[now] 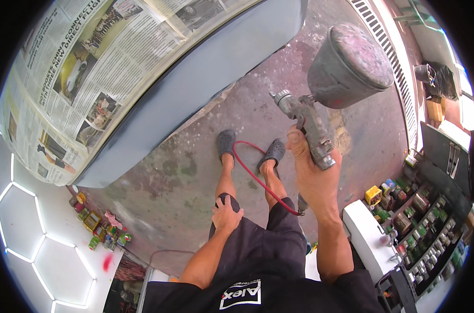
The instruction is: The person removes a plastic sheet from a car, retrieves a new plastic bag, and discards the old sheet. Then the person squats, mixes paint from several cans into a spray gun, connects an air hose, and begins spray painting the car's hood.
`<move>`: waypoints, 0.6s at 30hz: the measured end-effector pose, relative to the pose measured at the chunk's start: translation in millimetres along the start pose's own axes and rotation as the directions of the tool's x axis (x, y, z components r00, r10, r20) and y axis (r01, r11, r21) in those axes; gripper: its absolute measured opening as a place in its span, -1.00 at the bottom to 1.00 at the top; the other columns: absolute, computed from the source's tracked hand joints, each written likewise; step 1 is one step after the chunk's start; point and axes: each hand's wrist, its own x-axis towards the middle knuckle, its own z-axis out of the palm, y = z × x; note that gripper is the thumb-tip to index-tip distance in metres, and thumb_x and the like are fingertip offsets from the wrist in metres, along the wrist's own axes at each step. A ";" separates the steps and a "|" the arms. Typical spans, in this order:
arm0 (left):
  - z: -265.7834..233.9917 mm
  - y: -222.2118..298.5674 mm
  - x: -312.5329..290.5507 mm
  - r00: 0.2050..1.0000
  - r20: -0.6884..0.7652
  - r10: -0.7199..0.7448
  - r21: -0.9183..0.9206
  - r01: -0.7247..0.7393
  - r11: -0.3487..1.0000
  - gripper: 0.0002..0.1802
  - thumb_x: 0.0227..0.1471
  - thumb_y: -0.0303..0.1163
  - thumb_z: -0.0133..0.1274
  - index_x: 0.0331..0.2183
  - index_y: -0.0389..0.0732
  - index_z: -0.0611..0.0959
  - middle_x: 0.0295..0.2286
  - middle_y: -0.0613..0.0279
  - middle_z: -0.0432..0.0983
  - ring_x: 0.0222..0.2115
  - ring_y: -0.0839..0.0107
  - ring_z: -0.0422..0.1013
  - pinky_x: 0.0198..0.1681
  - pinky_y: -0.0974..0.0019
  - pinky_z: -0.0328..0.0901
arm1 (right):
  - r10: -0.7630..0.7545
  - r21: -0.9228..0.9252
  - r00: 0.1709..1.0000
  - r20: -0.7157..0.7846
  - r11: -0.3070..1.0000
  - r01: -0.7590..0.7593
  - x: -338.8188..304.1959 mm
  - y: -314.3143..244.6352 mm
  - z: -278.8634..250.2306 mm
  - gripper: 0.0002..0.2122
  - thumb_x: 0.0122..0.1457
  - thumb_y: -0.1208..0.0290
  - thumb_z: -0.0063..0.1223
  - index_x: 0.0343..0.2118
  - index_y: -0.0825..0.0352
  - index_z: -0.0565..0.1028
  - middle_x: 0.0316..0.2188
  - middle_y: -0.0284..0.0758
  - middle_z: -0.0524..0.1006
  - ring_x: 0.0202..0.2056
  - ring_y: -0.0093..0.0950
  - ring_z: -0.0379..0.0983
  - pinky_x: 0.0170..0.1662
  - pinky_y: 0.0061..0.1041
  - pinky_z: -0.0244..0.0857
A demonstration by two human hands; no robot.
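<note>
My right hand (315,167) is wrapped round the handle of a paint spray gun (315,128), held up on the right. A large, paint-spattered grey cup (336,73) with a lid sits on top of the gun. The nozzle points to the left, toward a long, smooth grey vehicle panel (195,83) and stands well apart from it. Down at my left knee, my left hand (227,215) rests on the dark shorts, fingers apart. A red air hose (250,175) loops from below my right hand past my feet.
Newspaper masking (127,57) covers the surface above the grey panel. On the right stand shelves of paint tins (425,224) and a white cabinet (365,235). More tins (104,229) sit at the lower left, near a wall with hexagonal lights (38,235). A floor grate (388,47) runs along the right.
</note>
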 end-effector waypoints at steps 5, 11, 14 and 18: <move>-18.6 -2.7 0.7 0.999 0.002 0.048 0.011 -0.048 0.999 -0.04 0.07 0.06 0.30 0.37 -0.04 0.30 0.31 -0.11 0.19 0.19 -0.28 0.34 0.13 -0.20 0.44 | -0.014 0.016 0.960 -0.280 1.000 0.019 -15.8 22.0 -26.4 -0.68 0.46 0.20 0.16 0.04 0.38 0.56 -0.23 -0.33 0.65 -0.56 -0.76 0.26 -0.50 -0.62 0.19; -53.5 -18.1 4.6 0.986 0.045 0.158 0.021 -0.159 0.987 -0.05 0.11 0.09 0.24 0.38 -0.06 0.28 0.30 -0.15 0.24 0.24 -0.24 0.34 0.26 -0.18 0.33 | 0.233 0.375 0.852 -0.470 0.926 -0.046 -66.8 49.7 -70.2 -0.67 0.51 0.22 0.05 0.13 0.37 0.48 -0.13 -0.28 0.62 -0.58 -0.70 0.25 -0.50 -0.57 0.23; -52.3 -30.3 10.4 0.981 0.062 0.185 0.049 -0.188 0.981 -0.01 0.08 0.12 0.24 0.41 -0.05 0.30 0.32 -0.10 0.25 0.26 -0.14 0.35 0.29 -0.13 0.30 | 0.300 0.435 0.844 -0.445 0.896 -0.090 -124.3 77.9 -78.9 -0.64 0.50 0.16 0.08 0.11 0.37 0.49 -0.14 -0.29 0.62 -0.57 -0.70 0.31 -0.50 -0.58 0.23; -37.9 -40.6 -5.5 0.959 0.001 0.283 0.079 -0.282 0.956 -0.05 0.11 0.09 0.22 0.38 -0.15 0.35 0.31 -0.13 0.29 0.29 -0.11 0.31 0.32 -0.08 0.27 | 0.351 0.428 0.788 -0.506 0.895 -0.125 -144.7 103.5 -120.9 -0.63 0.48 0.13 0.11 0.07 0.38 0.53 -0.16 -0.29 0.63 -0.55 -0.70 0.31 -0.48 -0.57 0.24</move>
